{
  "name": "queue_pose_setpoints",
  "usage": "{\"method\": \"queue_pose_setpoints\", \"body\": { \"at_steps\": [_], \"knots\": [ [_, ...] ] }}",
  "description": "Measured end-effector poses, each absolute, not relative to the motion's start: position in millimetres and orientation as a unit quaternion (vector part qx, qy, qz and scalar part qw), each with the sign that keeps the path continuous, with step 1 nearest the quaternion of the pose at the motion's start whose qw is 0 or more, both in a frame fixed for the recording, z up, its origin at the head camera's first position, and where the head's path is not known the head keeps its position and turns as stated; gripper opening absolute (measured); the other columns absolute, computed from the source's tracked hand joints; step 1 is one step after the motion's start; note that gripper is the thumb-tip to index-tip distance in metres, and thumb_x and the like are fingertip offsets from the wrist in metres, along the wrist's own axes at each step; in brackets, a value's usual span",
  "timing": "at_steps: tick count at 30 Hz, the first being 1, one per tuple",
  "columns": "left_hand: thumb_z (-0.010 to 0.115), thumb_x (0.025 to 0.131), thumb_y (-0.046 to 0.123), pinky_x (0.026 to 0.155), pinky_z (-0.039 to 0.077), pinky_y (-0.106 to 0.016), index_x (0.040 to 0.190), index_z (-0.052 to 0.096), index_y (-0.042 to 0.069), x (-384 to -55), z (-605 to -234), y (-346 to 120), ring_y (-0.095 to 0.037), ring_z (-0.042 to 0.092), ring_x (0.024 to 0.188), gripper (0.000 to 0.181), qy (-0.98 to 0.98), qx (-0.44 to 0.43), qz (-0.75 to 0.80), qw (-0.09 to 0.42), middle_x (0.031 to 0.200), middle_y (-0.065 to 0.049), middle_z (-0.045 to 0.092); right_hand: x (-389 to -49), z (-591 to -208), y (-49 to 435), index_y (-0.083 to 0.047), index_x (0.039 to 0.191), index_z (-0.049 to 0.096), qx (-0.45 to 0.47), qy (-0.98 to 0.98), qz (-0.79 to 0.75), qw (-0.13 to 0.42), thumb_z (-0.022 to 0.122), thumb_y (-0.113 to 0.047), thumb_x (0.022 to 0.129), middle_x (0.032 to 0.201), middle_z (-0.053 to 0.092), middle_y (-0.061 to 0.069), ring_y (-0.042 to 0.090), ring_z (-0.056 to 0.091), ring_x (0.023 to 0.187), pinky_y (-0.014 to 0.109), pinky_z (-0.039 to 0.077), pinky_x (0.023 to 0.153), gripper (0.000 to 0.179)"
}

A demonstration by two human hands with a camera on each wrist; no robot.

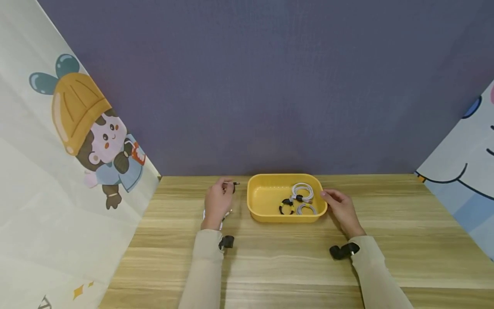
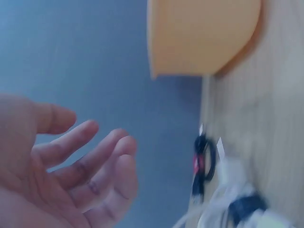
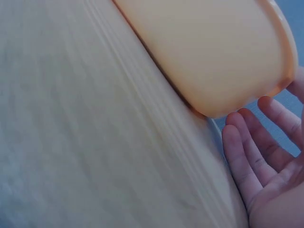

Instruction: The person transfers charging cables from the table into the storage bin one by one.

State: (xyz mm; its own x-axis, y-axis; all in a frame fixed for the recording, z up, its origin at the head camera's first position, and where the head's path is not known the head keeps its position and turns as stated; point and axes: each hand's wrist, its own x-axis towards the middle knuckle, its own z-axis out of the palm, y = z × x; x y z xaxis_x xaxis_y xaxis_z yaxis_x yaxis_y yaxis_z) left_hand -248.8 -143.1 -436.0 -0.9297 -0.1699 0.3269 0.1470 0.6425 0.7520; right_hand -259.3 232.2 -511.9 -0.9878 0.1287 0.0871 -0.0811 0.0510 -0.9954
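A yellow plastic basket [image 1: 266, 219] stands on the table near the back wall. At its right end my right hand [image 1: 341, 210] holds the rim, thumb at the edge and fingertips against the outer wall. Inside the basket lie a white coiled cable [image 1: 308, 189], a grey coiled cable [image 1: 306, 206] and a small black coiled cable [image 1: 286, 209]. My left hand [image 1: 218, 201] hovers left of the basket, loosely bent with nothing in it. Below it are a black cable [image 2: 199, 161] with a red band and a white cable [image 2: 228, 180] with a black tie.
A dark grey-blue partition [image 1: 285, 86] rises behind the wooden table [image 1: 278, 266]. Light panels with cartoon prints stand at the left and right. Black wrist straps [image 1: 227, 242] sit on both sleeves.
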Motion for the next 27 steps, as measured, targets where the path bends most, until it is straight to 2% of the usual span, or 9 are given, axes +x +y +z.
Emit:
{"method": "queue_pose_setpoints", "body": {
  "at_steps": [3, 8, 19, 23, 27],
  "knots": [
    [0.053, 0.096, 0.029, 0.061, 0.046, -0.032, 0.109, 0.067, 0.018, -247.8, -435.4, -158.0, -0.014, 0.058, 0.068, 0.022, -0.9, -0.007, -0.405, 0.159, 0.087, 0.002, 0.066, -259.1, -512.1, 232.1, 0.005, 0.115, 0.06, -0.015, -0.724, 0.684, 0.085, 0.068, -0.031, 0.086, 0.094, 0.063, -0.005, 0.005, 0.058, 0.079, 0.017, 0.05, 0.063, 0.047],
    [0.056, 0.094, 0.026, 0.066, 0.048, -0.033, 0.106, 0.067, 0.015, -247.2, -437.9, -180.1, -0.014, 0.059, 0.076, 0.019, -0.913, -0.037, -0.391, 0.11, 0.091, 0.002, 0.064, -258.8, -512.6, 231.9, 0.005, 0.111, 0.06, -0.012, -0.722, 0.686, 0.092, 0.068, -0.029, 0.086, 0.093, 0.062, -0.004, 0.006, 0.057, 0.077, 0.018, 0.049, 0.061, 0.043],
    [0.066, 0.086, 0.019, 0.056, 0.039, -0.031, 0.087, 0.069, 0.011, -245.7, -444.3, -204.7, -0.016, 0.048, 0.058, 0.009, -0.922, -0.009, -0.378, 0.081, 0.067, -0.001, 0.055, -261.2, -516.4, 233.8, -0.002, 0.106, 0.063, -0.018, -0.727, 0.68, 0.087, 0.068, -0.032, 0.086, 0.096, 0.061, -0.002, 0.007, 0.057, 0.081, 0.018, 0.05, 0.064, 0.036],
    [0.067, 0.085, 0.021, 0.056, 0.039, -0.031, 0.088, 0.069, 0.011, -241.9, -445.5, -212.3, -0.016, 0.048, 0.059, 0.01, -0.927, 0.001, -0.373, 0.035, 0.068, -0.002, 0.056, -261.0, -516.7, 234.6, -0.002, 0.108, 0.063, -0.016, -0.727, 0.681, 0.082, 0.068, -0.034, 0.086, 0.098, 0.061, 0.001, 0.009, 0.057, 0.081, 0.019, 0.051, 0.063, 0.039],
    [0.068, 0.085, 0.021, 0.054, 0.04, -0.03, 0.097, 0.068, 0.008, -240.4, -448.1, -219.2, -0.016, 0.049, 0.06, 0.018, -0.93, 0.006, -0.366, -0.004, 0.072, -0.004, 0.057, -261.7, -516.4, 234.5, -0.003, 0.108, 0.063, -0.017, -0.734, 0.674, 0.081, 0.067, -0.036, 0.086, 0.096, 0.06, 0.002, 0.009, 0.057, 0.078, 0.019, 0.05, 0.062, 0.041]
  ]
}}
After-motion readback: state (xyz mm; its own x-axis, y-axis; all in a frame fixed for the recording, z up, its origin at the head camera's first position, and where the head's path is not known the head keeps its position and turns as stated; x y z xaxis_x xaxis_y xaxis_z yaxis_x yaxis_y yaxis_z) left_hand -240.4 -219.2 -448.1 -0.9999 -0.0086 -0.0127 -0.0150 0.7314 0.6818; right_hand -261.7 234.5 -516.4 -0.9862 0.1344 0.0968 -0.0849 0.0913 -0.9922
